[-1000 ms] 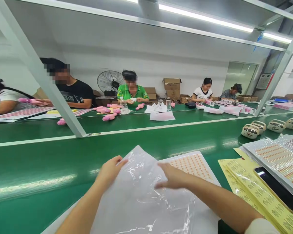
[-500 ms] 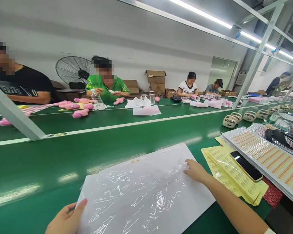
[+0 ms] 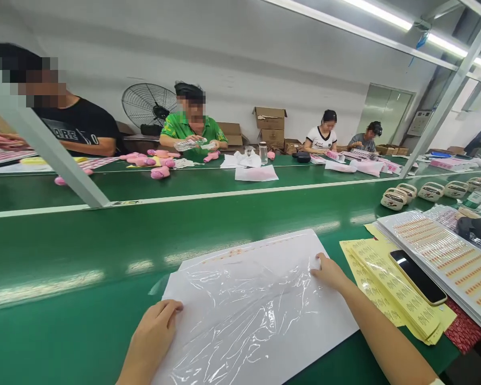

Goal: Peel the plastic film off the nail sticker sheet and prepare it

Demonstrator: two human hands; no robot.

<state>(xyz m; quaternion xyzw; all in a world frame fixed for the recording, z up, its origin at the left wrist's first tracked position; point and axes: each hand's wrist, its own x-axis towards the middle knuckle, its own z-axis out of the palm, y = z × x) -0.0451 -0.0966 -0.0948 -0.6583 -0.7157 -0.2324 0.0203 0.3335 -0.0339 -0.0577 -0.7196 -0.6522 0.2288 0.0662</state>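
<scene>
A crinkled clear plastic film (image 3: 248, 315) lies flat over a white label sheet (image 3: 280, 251) on the green belt (image 3: 84, 256) in front of me. My left hand (image 3: 154, 334) rests on the film's near left edge, fingers curled down on it. At the film's right edge my right hand (image 3: 328, 271) presses with its fingers spread. Neither hand has lifted anything. Only a faint orange print line shows along the sheet's far edge.
Yellow label sheets (image 3: 388, 291) with a black phone (image 3: 417, 277) lie to my right, beside a tray of orange label sheets (image 3: 444, 256). Cream-coloured devices (image 3: 395, 199) stand in a row further right. Several people sit across the belt with pink items (image 3: 160, 172). A slanted metal post (image 3: 52, 149) stands left.
The raised film has been laid flat over the sheet, hiding the orange labels. My left hand moved from the film's far corner to its near left edge; my right slid to the right edge.
</scene>
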